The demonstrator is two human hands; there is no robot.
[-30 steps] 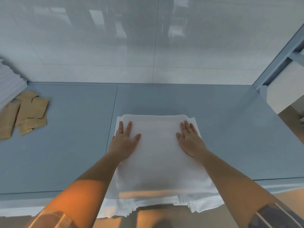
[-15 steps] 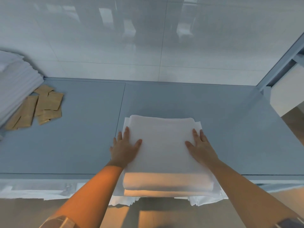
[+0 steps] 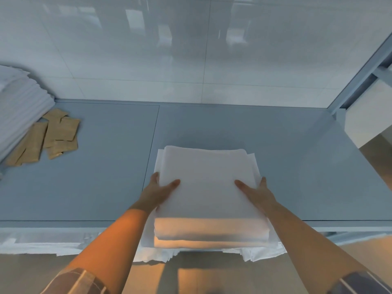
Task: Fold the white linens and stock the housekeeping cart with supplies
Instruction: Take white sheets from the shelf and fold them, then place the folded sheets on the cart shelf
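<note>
Head view: folded white linen stack (image 3: 209, 187) sits at 6 o'clock on the grey desk (image 3: 95, 177), overhanging its near edge. My left hand (image 3: 158, 193) and right hand (image 3: 257, 193) grasp its sides, thumbs on top. Tan packets (image 3: 55, 136) at 9 o'clock, beside more white linens (image 3: 19, 111).

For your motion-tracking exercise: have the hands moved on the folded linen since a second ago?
Yes. Both hands slid from the linen's top outward to its side edges, thumbs on top, fingers wrapping underneath.

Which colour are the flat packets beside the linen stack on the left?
Tan brown packets, seen in the head view.
</note>
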